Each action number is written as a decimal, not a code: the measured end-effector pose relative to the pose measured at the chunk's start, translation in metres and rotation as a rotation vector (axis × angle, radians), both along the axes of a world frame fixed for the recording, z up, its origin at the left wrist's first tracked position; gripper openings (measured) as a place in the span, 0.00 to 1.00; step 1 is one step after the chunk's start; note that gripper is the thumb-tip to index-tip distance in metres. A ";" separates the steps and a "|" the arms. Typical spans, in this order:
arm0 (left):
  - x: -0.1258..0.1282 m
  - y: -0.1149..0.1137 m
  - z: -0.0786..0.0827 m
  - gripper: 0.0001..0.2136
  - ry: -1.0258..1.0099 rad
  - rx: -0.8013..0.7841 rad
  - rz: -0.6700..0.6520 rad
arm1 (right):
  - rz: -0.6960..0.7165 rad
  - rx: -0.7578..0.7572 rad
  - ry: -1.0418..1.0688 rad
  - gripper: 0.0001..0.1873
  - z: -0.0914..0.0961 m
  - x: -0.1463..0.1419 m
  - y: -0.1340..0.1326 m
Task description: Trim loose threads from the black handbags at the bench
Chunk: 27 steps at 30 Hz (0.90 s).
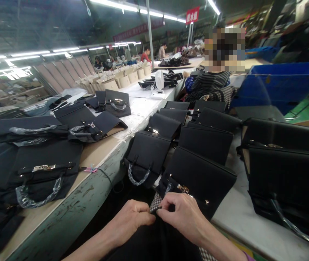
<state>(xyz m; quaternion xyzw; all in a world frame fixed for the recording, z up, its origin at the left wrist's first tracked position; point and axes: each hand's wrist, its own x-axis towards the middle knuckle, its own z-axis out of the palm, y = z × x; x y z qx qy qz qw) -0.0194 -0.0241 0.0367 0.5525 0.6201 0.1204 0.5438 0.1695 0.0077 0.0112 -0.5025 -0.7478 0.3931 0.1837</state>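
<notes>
Low in the middle of the view, my left hand (135, 215) and my right hand (181, 212) nearly meet. Both are closed, thumb and fingers pinched on a small black piece (156, 209) whose kind I cannot make out. Below them lies dark material (154, 241), too dark to tell apart. Black-and-white checked cloth (156, 200) shows between the hands. Just beyond my right hand stands a black handbag (200, 177) with a gold-coloured clasp (183, 188). Another black handbag (149, 152) with a plastic-wrapped handle (138, 177) is farther left.
Several black bags, including one handbag (48, 159), lie on the worn bench (89, 197) at left. More crowd the pale table (236, 214) at right. A person in a striped top (209, 85) sits ahead, beside large blue bins (285, 79). Cream bags (124, 78) line the bench farther back.
</notes>
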 end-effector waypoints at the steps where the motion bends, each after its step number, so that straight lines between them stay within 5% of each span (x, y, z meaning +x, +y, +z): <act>1: 0.000 0.001 0.001 0.12 0.027 0.041 -0.020 | 0.002 0.005 0.002 0.07 0.000 0.001 0.000; 5: 0.003 0.008 0.003 0.06 0.098 0.219 -0.133 | 0.069 0.013 0.034 0.05 0.001 0.008 0.006; 10: 0.007 0.011 -0.002 0.08 0.002 0.166 -0.115 | 0.209 -0.041 0.202 0.04 0.006 0.027 0.012; 27: 0.013 0.008 -0.006 0.08 -0.069 0.027 -0.069 | 0.005 -0.102 0.261 0.05 -0.005 0.062 0.006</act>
